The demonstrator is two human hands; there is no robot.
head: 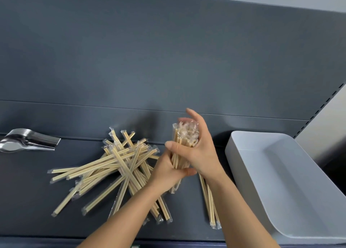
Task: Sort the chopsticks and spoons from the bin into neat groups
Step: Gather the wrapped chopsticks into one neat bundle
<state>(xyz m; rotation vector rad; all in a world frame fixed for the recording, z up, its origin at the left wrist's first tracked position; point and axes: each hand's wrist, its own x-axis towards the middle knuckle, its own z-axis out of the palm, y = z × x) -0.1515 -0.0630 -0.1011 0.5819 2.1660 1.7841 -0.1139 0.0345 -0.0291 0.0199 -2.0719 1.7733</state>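
A bundle of plastic-wrapped wooden chopsticks [184, 135] stands nearly upright at the centre, held by both hands. My left hand [165, 170] grips its lower part from the left. My right hand [199, 150] wraps around its upper part from the right, with the fingers partly spread. A loose, crossed pile of wrapped chopsticks [116, 167] lies on the dark shelf [37, 201] to the left of my hands. A few more wrapped chopsticks [210, 204] lie under my right forearm. Stacked metal spoons [28, 140] rest at the far left.
A white plastic bin [280, 182] sits at the right, tilted toward me, with nothing visible inside. The dark back panel [168, 60] rises behind the shelf. A slotted upright [322, 105] runs along the right side.
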